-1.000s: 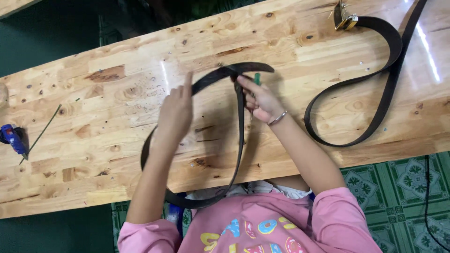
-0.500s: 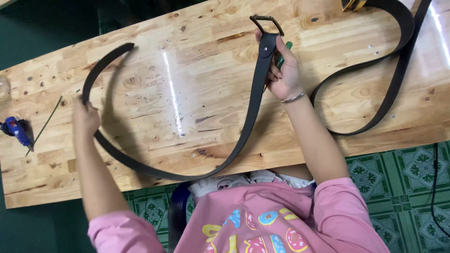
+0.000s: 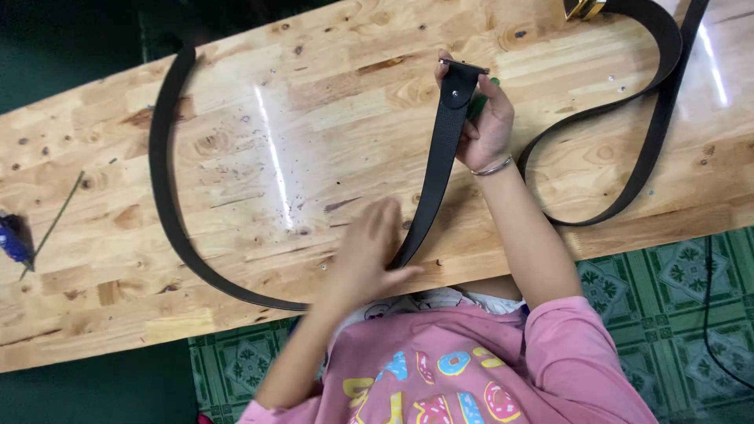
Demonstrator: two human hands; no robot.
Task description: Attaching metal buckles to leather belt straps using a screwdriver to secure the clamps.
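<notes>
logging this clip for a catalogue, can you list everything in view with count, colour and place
wooden workbench: one, light jointed wood, spans the frame
black belt: one, looped from the bench's far left edge round its near edge up to the right hand
second black belt: one, curved on the right of the bench, gold buckle at the top edge
blue-handled tool: one, at the left edge, thin rod lying beside it
green item: one, small, mostly hidden in the right hand
tiled floor: green patterned, below the bench, black cable on it at right
bracelet: one, silver, right wrist
pink top: one, printed, bottom centre
left hand: blurred, on the belt near the bench's near edge
right hand: grips the belt's buckle end
</notes>
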